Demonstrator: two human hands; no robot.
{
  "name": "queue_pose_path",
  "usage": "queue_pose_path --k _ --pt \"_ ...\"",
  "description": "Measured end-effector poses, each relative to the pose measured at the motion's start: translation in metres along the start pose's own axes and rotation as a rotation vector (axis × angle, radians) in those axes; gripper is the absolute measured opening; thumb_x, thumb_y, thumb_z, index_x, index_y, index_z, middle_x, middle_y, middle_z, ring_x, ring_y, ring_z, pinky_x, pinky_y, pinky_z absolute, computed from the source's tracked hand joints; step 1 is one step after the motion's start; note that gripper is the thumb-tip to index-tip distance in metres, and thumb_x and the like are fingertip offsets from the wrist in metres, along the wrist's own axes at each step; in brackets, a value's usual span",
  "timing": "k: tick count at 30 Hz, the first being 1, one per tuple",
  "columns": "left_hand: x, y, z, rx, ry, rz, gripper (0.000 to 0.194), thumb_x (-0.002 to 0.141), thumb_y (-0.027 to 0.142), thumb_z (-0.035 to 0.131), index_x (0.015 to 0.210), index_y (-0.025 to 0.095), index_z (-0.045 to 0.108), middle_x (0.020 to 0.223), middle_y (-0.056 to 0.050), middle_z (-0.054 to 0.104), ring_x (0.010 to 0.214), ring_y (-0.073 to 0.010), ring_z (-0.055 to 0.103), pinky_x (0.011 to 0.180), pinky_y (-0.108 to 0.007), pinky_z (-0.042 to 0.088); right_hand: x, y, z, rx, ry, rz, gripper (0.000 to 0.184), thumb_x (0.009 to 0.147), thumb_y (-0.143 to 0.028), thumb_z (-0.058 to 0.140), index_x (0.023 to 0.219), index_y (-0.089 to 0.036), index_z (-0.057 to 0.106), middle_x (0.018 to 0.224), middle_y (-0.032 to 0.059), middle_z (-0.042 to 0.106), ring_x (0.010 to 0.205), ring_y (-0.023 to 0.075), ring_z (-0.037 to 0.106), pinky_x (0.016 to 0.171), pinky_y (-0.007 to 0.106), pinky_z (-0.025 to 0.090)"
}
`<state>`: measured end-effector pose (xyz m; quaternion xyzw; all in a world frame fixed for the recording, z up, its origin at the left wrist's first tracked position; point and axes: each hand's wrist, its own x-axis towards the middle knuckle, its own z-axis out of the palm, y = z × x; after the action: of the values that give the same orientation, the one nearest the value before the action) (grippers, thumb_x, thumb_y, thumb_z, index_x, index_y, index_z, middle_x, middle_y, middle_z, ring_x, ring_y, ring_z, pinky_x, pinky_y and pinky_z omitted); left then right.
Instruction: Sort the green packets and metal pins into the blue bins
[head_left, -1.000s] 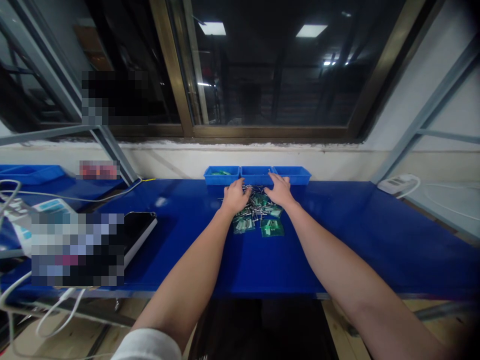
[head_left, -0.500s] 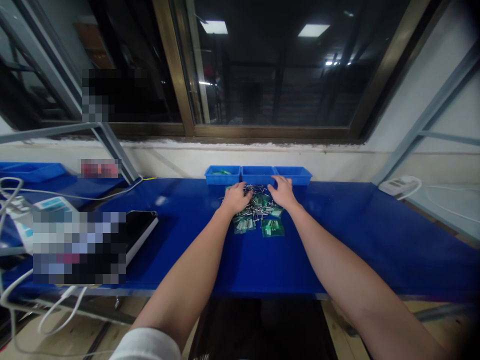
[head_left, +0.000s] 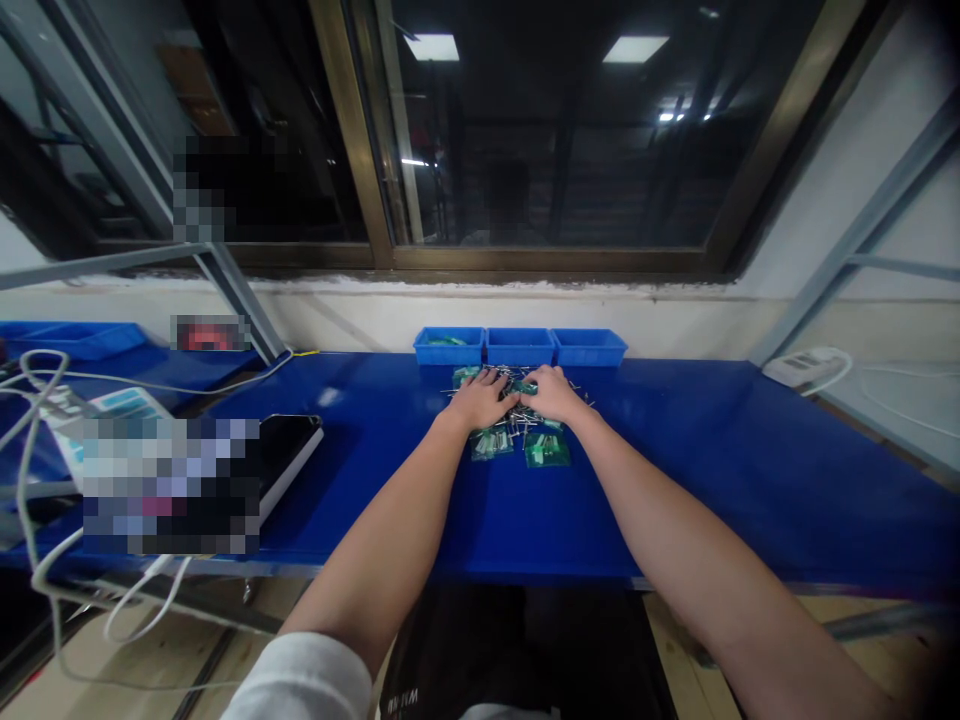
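A loose pile of thin metal rivet-like pins [head_left: 517, 430] lies on the blue tabletop, mixed with small green-tinted clear packets. My left hand [head_left: 478, 402] rests on the pile's left side, its fingers spread and its thumb pointing right. From the right, my right hand [head_left: 553, 396] reaches over the pile with bent fingers, thumb and forefinger apart around some green packet material. Both thumbs are close together above the middle. One packet [head_left: 547, 450] lies flat in front of the pile, and another packet [head_left: 493, 444] is at its front left. My hands hide part of the pile.
Behind the pile stand three blue bins: the left bin [head_left: 450, 358] holds some green packets, beside the middle bin [head_left: 520, 358] and right bin [head_left: 590, 358]. A black-topped device [head_left: 289, 440] with white cables sits left. A white power strip [head_left: 804, 366] lies right.
My right hand has come down and left onto the pile, closer to my left hand. My left hand's fingers have spread over the pins. The view has shifted slightly.
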<state>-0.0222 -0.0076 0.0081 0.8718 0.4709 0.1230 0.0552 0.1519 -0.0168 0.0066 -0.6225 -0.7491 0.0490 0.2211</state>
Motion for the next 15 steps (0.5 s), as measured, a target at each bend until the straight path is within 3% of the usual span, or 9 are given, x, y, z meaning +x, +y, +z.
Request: queue_pose_path --k 8,15 --pt "-0.001 -0.001 -0.003 -0.024 0.104 0.046 0.066 0.086 0.060 0.031 0.131 0.015 0.048 0.140 -0.015 0.042 0.132 -0.0294 0.035 0.106 -0.043 0.027 0.002 -0.003 -0.007 0.249 0.134 0.137 0.024 0.066 -0.033 0.067 0.083 -0.017 0.066 0.084 0.0057 0.067 0.080 0.0197 0.059 0.069 0.027 0.042" --pt "0.002 -0.001 -0.006 -0.114 0.250 0.027 0.057 0.086 0.054 0.040 0.124 0.014 0.054 0.128 -0.012 0.056 0.119 -0.0258 0.049 0.101 -0.035 0.036 0.005 0.006 -0.010 0.505 0.272 0.232 0.018 0.062 -0.033 0.067 0.068 -0.019 0.060 0.059 -0.0011 0.061 0.058 0.0150 0.057 0.056 0.025 0.042"
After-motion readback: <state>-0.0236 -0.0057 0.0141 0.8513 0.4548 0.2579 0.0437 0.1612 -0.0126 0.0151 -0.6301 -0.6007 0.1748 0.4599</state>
